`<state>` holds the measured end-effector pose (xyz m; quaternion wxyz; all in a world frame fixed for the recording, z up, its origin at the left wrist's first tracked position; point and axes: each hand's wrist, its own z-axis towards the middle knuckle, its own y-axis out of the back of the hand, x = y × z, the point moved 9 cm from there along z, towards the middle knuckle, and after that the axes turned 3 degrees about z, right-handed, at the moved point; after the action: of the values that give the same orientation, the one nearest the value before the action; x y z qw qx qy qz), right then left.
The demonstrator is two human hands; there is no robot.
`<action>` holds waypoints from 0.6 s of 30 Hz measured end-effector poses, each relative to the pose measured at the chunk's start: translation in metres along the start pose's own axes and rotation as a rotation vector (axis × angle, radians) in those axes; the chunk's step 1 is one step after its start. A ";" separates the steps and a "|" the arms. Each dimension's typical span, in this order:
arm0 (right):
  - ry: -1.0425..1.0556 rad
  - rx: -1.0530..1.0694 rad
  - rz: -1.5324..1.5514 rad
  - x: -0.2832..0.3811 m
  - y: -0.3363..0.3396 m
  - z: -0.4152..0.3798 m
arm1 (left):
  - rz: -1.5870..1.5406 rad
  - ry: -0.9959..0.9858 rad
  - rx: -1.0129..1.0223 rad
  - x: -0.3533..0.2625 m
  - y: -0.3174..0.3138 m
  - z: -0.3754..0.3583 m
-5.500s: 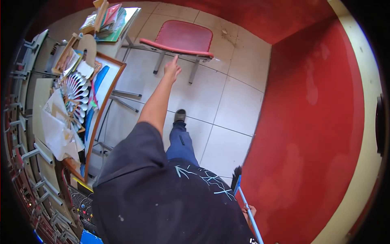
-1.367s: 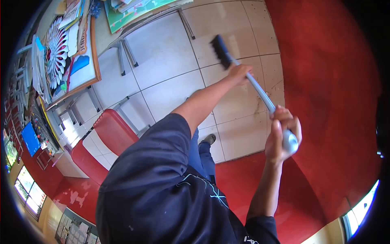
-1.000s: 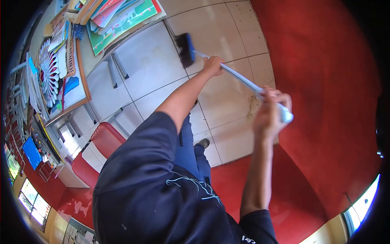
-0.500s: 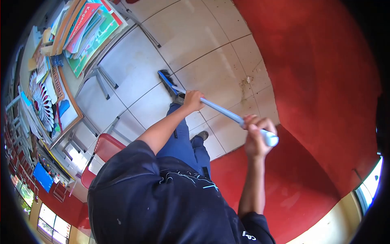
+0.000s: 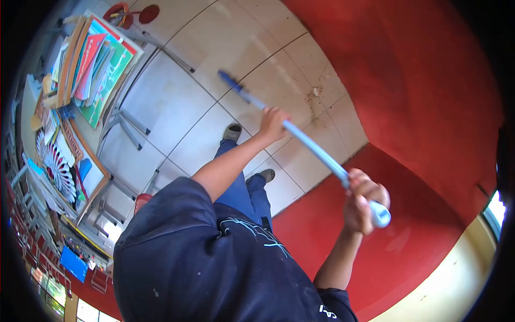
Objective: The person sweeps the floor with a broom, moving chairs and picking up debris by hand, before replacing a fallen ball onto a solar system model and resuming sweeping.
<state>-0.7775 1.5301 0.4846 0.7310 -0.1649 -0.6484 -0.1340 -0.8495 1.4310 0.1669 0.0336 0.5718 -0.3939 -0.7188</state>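
A broom with a light blue handle point(image 5: 316, 150) runs slantwise across the view. My left hand point(image 5: 274, 124) is wrapped round the handle's lower part, not far above the head. Near the rounded top end, my right hand point(image 5: 366, 201) is closed on the same handle, with the end cap showing below the fingers. The blue broom head point(image 5: 230, 80) with dark bristles is slightly blurred, over the floor tiles point(image 5: 196, 131) beyond my shoes. Small bits of debris point(image 5: 316, 92) and a brownish stain lie on a tile to its right.
A red wall point(image 5: 407, 91) borders the floor on the right and near side. At left, a table carries books point(image 5: 88, 70), papers and a paper craft point(image 5: 56, 163); its metal legs point(image 5: 131, 126) stand on the tiles. A red stool or chair point(image 5: 149, 13) is at the top.
The broom head has moved away from beside my shoe, forward onto the tiles. Both hands have shifted right with the handle, the right one also lower in view. The view has tilted slightly.
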 end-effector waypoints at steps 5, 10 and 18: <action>0.025 -0.005 -0.078 -0.066 -0.022 -0.039 | 0.135 0.038 0.160 0.063 -0.042 -0.004; 0.224 -0.327 -0.164 0.017 -0.007 -0.101 | -0.063 -0.310 0.117 -0.067 0.009 0.010; 0.165 -0.350 -0.575 0.113 0.013 -0.270 | -0.480 -0.875 0.761 -0.367 0.126 -0.181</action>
<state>-0.5141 1.4325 0.5679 0.6739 -0.0867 -0.5744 -0.4565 -0.6198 1.4322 0.5287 -0.4992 0.2692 -0.4602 -0.6831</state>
